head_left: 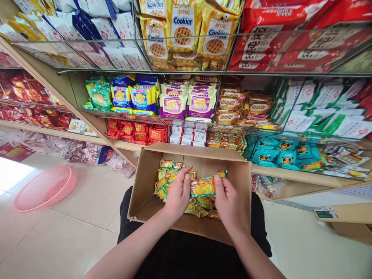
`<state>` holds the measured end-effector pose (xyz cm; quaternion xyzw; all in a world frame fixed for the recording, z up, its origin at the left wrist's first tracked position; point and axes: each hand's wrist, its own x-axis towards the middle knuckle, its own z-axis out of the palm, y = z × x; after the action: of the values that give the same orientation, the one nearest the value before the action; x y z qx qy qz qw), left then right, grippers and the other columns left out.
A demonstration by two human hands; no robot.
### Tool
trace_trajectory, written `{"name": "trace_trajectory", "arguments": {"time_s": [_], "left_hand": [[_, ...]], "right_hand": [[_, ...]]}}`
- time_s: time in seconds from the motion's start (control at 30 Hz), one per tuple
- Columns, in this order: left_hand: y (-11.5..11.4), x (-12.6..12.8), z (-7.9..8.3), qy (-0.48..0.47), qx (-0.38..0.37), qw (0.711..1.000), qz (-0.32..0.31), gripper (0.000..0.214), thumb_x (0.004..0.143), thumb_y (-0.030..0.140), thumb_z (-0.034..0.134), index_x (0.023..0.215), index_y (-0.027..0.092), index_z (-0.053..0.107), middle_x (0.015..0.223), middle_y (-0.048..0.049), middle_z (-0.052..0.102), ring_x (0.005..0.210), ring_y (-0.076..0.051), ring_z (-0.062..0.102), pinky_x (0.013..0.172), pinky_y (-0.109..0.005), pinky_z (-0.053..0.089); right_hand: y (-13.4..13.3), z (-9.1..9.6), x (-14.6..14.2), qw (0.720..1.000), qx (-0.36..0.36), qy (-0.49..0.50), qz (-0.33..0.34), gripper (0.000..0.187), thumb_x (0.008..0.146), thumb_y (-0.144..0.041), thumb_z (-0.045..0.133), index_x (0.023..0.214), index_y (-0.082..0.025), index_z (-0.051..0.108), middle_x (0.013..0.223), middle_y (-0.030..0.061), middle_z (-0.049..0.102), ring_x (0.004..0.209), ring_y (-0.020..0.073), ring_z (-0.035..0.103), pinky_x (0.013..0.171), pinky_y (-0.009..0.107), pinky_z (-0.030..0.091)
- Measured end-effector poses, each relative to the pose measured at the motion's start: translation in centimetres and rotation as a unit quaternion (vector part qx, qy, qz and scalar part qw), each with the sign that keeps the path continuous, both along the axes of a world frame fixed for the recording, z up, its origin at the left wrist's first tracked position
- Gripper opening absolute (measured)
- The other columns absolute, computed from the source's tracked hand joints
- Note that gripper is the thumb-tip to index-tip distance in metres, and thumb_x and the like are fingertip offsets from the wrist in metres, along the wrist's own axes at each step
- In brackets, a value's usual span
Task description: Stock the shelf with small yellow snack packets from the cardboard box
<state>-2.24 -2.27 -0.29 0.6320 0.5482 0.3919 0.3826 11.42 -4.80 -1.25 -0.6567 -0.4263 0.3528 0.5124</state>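
Between my two hands is a yellow-and-green snack packet (202,186) with red and white print. My left hand (178,190) pinches its left end, and my right hand (228,197) grips its right end between thumb and fingers. Both are closed on it, above the inside of a cardboard box (139,201) that rests on my lap. Several similar yellow-green packets (162,180) lie loose in the box, mostly at its left side and beneath my hands. My hands hide part of the box's contents.
Glass-fronted shelves (186,69) full of packaged snacks rise behind the box. Cookie bags (183,29) fill the upper row; teal packets (286,157) are low on the right. A pink plastic basket (46,190) stands on the tiled floor at left, a wooden ledge (343,213) at right.
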Motion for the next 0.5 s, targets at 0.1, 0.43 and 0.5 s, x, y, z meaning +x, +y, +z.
{"name": "trace_trajectory", "arguments": {"time_s": [0.1,0.43,0.5], "left_hand": [[0.2,-0.3,-0.4,0.047,0.039,0.998,-0.019,0.034,0.088,0.037,0.03,0.113,0.022,0.047,0.094,-0.0058,0.058,0.083,-0.017,0.055,0.068,-0.027,0.043],[0.7,0.2,-0.3,-0.058,0.036,0.997,-0.033,0.03,0.086,0.038,0.035,0.105,0.021,0.05,0.083,-0.0039,0.055,0.074,-0.014,0.052,0.066,-0.027,0.043],[0.6,0.3,-0.1,-0.066,0.026,0.996,-0.057,0.03,0.086,0.038,0.035,0.106,0.021,0.049,0.078,-0.0025,0.054,0.069,-0.013,0.051,0.064,-0.027,0.042]], "right_hand": [[0.1,-1.2,-0.3,0.997,-0.006,0.069,-0.015,0.041,0.076,-0.057,0.043,0.061,-0.019,0.046,0.053,-0.0014,0.046,0.049,0.011,0.042,0.043,0.021,0.034],[0.2,-1.3,-1.1,0.924,-0.083,0.371,-0.038,0.034,0.066,-0.052,0.06,0.069,-0.02,0.046,0.057,-0.0064,0.046,0.041,0.0055,0.036,0.033,0.017,0.023],[-0.1,-1.1,-0.7,0.919,-0.082,0.385,0.002,0.032,0.068,-0.051,0.059,0.071,-0.021,0.047,0.056,-0.0067,0.045,0.039,0.0052,0.035,0.033,0.017,0.023]]}}
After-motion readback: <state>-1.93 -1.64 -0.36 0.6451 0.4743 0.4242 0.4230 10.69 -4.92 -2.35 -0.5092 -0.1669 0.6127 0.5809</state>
